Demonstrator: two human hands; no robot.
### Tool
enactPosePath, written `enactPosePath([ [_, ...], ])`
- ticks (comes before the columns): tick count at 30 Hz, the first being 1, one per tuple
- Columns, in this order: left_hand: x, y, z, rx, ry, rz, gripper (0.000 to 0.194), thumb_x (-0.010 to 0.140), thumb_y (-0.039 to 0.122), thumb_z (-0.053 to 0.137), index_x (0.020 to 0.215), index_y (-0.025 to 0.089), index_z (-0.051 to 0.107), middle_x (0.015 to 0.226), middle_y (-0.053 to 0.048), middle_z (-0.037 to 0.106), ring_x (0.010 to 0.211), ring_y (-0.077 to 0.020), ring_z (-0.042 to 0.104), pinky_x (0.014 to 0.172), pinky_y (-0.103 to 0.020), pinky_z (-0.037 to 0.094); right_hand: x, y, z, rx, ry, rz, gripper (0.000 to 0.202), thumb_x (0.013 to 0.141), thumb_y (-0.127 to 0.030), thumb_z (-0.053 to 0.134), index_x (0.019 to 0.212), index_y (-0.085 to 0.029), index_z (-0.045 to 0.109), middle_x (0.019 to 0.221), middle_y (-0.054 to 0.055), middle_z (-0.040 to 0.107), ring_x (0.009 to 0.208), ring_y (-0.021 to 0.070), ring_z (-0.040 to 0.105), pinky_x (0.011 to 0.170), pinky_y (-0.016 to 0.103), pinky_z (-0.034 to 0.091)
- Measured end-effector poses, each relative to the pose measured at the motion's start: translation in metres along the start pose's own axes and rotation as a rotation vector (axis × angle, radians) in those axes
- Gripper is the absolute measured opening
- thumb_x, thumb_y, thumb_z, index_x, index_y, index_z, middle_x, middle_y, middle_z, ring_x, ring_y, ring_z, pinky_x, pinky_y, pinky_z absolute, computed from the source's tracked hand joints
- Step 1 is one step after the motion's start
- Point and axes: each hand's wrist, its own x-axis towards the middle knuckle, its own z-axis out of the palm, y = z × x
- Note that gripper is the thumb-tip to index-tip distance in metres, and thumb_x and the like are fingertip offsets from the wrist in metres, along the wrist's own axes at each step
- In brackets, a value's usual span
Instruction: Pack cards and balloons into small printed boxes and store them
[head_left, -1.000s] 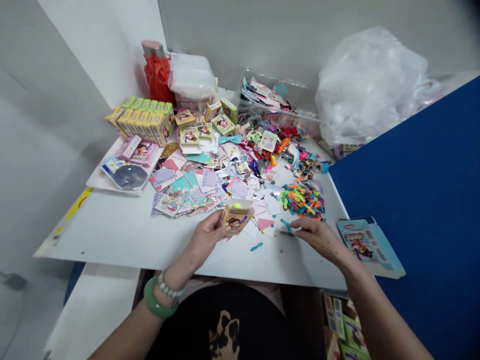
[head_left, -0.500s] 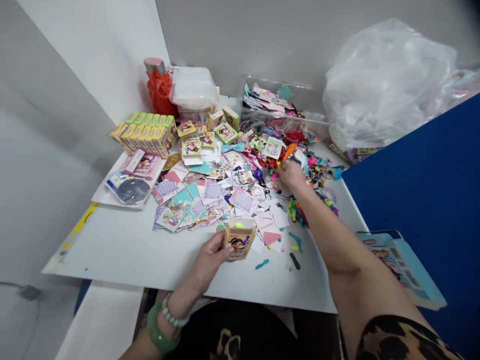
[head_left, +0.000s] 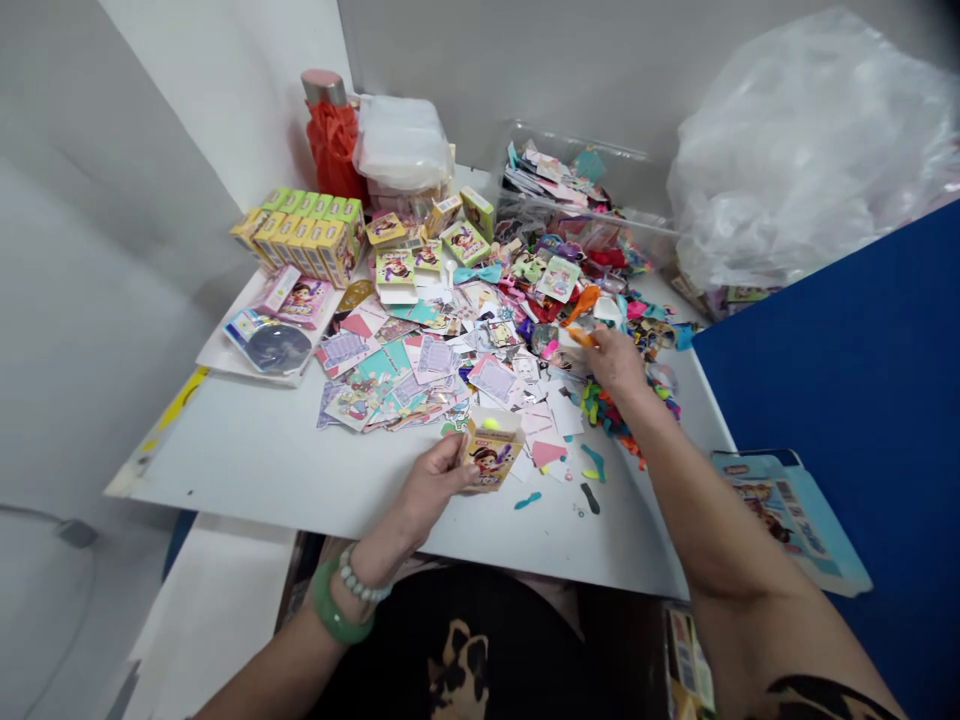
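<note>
My left hand [head_left: 439,480] grips a small yellow cardboard box [head_left: 491,462] with a cartoon girl printed on its front. The box is tilted, its top open, and something bright yellow-green [head_left: 490,424] shows inside. Over the right part of the heap, my right hand [head_left: 616,362] has its fingertips closed on a small orange piece [head_left: 582,337], whose exact kind I cannot make out. Just behind it lies a larger orange piece [head_left: 583,303]. Printed paper cards [head_left: 435,358] spread out left of this hand, and a cluster of small colourful pieces [head_left: 600,408] sits beneath its wrist.
Yellow and green boxes [head_left: 311,235] stand in rows at the left, near a white tray [head_left: 206,350] with packaged items. A clear bin [head_left: 637,210] stands at the back. A big plastic bag [head_left: 810,150] and a blue panel [head_left: 832,350] border the right side.
My right hand has shifted back a little to the right, and the orange piece now shows at its fingertips. My left hand still holds the box. The camera view has shifted slightly.
</note>
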Motion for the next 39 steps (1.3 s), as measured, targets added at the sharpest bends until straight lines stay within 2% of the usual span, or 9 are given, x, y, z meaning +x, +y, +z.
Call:
enactPosePath([
  [6,-0.009,0.0,-0.005,-0.01,0.063,0.119,0.051,0.068,0.037,0.093,0.111,0.016,0.075,0.114,-0.008,0.078,0.106,-0.0269,0.071,0.096,-0.039,0.056,-0.074,-0.067,-0.04,0.562,-0.243,0.019,0.025,0.085,-0.046,0.068,0.099,-0.026,0.075,0.084,0.002,0.071,0.077,0.0207,0.063,0.072,0.034,0.051],
  [9,-0.013,-0.003,-0.004,0.004,0.035,0.17,0.053,0.07,0.04,0.093,0.113,0.014,0.076,0.114,-0.009,0.077,0.107,-0.0274,0.07,0.096,-0.039,0.056,-0.114,-0.103,-0.054,0.363,-0.301,-0.307,0.023,0.092,-0.042,0.065,0.1,-0.024,0.076,0.086,0.005,0.073,0.078,0.0225,0.064,0.07,0.034,0.05],
  [14,-0.026,-0.006,0.005,0.059,-0.032,0.189,0.047,0.074,0.039,0.089,0.113,0.016,0.077,0.113,-0.008,0.076,0.106,-0.0253,0.068,0.095,-0.036,0.053,-0.148,-0.132,-0.054,-0.24,-0.112,-0.773,0.026,0.099,-0.015,0.049,0.105,-0.019,0.074,0.081,0.011,0.07,0.079,0.0262,0.063,0.071,0.038,0.047],
  [18,-0.033,-0.006,0.008,0.084,-0.069,0.158,0.045,0.075,0.039,0.088,0.112,0.017,0.076,0.108,-0.006,0.076,0.1,-0.0227,0.068,0.089,-0.034,0.053,-0.161,-0.134,-0.05,-0.227,-0.176,-0.939,0.035,0.097,-0.004,0.044,0.114,-0.017,0.072,0.1,0.013,0.074,0.089,0.0271,0.064,0.079,0.04,0.052],
  [24,-0.039,-0.012,0.008,0.026,-0.118,0.126,0.046,0.071,0.041,0.093,0.106,0.016,0.076,0.104,-0.006,0.076,0.096,-0.0212,0.069,0.09,-0.034,0.054,-0.17,-0.126,-0.039,0.132,-0.262,-0.844,0.03,0.102,-0.012,0.047,0.113,-0.023,0.073,0.099,0.008,0.078,0.087,0.0227,0.07,0.077,0.036,0.056],
  [27,-0.043,-0.014,0.006,-0.046,-0.068,0.128,0.053,0.068,0.043,0.095,0.109,0.016,0.076,0.108,-0.008,0.077,0.099,-0.0234,0.07,0.092,-0.037,0.055,-0.17,-0.124,-0.041,0.31,-0.147,-0.765,0.031,0.102,-0.014,0.053,0.124,-0.026,0.071,0.112,0.008,0.078,0.099,0.0238,0.073,0.085,0.04,0.059],
  [31,-0.049,-0.016,0.006,-0.064,-0.083,0.112,0.053,0.068,0.039,0.095,0.112,0.016,0.077,0.112,-0.009,0.077,0.103,-0.0244,0.071,0.093,-0.037,0.055,-0.174,-0.129,-0.035,0.32,-0.039,-0.713,0.02,0.1,-0.02,0.061,0.112,-0.026,0.075,0.126,0.012,0.074,0.117,0.0299,0.068,0.098,0.05,0.057],
  [34,-0.051,-0.017,0.007,-0.057,-0.111,0.107,0.05,0.072,0.036,0.092,0.115,0.018,0.076,0.112,-0.007,0.076,0.102,-0.0221,0.07,0.093,-0.035,0.055,-0.183,-0.136,-0.023,0.295,-0.119,-0.677,0.018,0.1,-0.029,0.062,0.109,-0.023,0.076,0.135,0.016,0.069,0.13,0.0345,0.062,0.109,0.057,0.052],
  [39,-0.054,-0.023,0.004,-0.023,-0.104,0.079,0.05,0.069,0.036,0.093,0.112,0.017,0.076,0.108,-0.006,0.075,0.097,-0.0201,0.068,0.085,-0.031,0.054,-0.195,-0.132,-0.022,0.485,-0.268,-0.336,0.017,0.096,-0.038,0.065,0.099,-0.028,0.079,0.13,0.01,0.072,0.124,0.029,0.066,0.103,0.049,0.056],
])
